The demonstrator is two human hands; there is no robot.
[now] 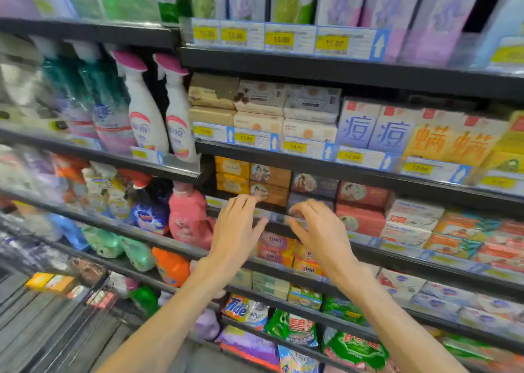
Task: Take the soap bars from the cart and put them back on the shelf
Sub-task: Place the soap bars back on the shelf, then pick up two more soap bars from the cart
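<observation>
Both my hands reach toward the soap shelf (368, 174). My left hand (236, 228) is spread, its fingertips at a brown soap bar box (272, 194) in a stack of two. My right hand (317, 228) is spread too, fingertips at a dark purple-grey soap bar box (312, 185). Neither hand holds anything. Red soap boxes (361, 202) and yellow ones (231, 174) flank these stacks. The wire cart (65, 316) is at lower left, with yellow and orange soap bars (51, 283) lying in it.
Spray bottles (147, 109) stand on the shelf to the upper left. A pink detergent bottle (188, 217) sits just left of my left hand. Detergent bags (292, 327) fill the lower shelves. Price tags (295, 146) line the shelf edges.
</observation>
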